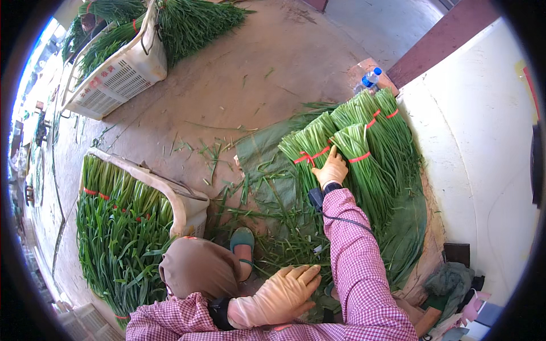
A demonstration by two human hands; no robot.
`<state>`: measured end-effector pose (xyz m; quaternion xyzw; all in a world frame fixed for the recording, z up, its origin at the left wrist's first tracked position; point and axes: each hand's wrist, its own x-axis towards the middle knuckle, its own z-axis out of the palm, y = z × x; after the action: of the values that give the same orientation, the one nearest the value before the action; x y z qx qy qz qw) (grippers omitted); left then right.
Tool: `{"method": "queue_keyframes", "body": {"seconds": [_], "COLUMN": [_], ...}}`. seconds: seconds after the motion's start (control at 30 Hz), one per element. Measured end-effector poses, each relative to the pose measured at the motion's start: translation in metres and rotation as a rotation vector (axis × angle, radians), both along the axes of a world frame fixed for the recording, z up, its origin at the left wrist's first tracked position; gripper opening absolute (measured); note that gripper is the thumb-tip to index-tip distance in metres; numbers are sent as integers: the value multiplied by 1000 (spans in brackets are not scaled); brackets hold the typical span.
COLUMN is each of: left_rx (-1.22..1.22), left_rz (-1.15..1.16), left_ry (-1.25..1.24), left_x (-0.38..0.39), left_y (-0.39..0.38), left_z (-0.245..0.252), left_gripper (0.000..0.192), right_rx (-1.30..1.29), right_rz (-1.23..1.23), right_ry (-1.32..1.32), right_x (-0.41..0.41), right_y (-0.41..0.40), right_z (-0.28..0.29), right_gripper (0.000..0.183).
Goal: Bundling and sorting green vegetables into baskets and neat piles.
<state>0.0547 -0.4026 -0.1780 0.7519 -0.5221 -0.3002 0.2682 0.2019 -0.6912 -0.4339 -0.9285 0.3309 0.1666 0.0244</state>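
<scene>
My right hand, in a thin pale glove, reaches to several bundles of long green chive-like stalks piled on a green sheet. Its fingers rest at the gap between a bundle tied with a bowed red band and another bundle with a red band. Whether the fingers close around any stalks is hidden. My left hand, gloved too, hovers palm down before my body, fingers extended and nothing held. More tied bundles lie behind, pale cut ends pointing away from me.
At my left stands a white plastic crate packed with banded green bundles. Another white crate with greens sits at the far left. A blue-capped bottle stands behind the pile, beside a white wall. Loose leaves litter the sheet.
</scene>
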Motion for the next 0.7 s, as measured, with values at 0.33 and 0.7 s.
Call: {"method": "queue_keyframes", "body": {"seconds": [0.33, 0.7], "left_rx": [-28, -149], "left_rz": [34, 427], "left_ry": [21, 1177], "left_x": [0, 3], "left_y": [6, -1], "left_z": [-4, -46], "left_gripper": [59, 76], "right_rx": [80, 527], "right_rz": [102, 263], "right_ry": [-286, -828], "right_x": [-48, -217], "right_y": [3, 32], "right_z": [47, 233], "right_gripper": [99, 99]}}
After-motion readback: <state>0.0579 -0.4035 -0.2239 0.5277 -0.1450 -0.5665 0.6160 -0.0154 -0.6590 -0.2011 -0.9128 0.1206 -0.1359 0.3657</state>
